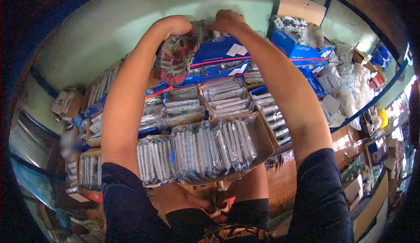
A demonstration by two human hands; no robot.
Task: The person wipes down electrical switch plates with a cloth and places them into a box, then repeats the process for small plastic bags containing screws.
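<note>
Both bare arms (131, 81) are stretching forward, curving inward. The left hand (177, 24) is bending at the wrist toward the right hand (228, 21), whose fingers are curling.

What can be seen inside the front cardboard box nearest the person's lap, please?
The front cardboard box holds flat packets in clear plastic, standing on edge in a row. Its floor and anything beneath the packets are covered.

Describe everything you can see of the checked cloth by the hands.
The checked cloth looks soft, in muted reds, greys and darker tones. It hangs bunched and creased below the left hand, which seems to grip its top, just left of the upper blue box. Blur hides whether the right hand holds it too.
</note>
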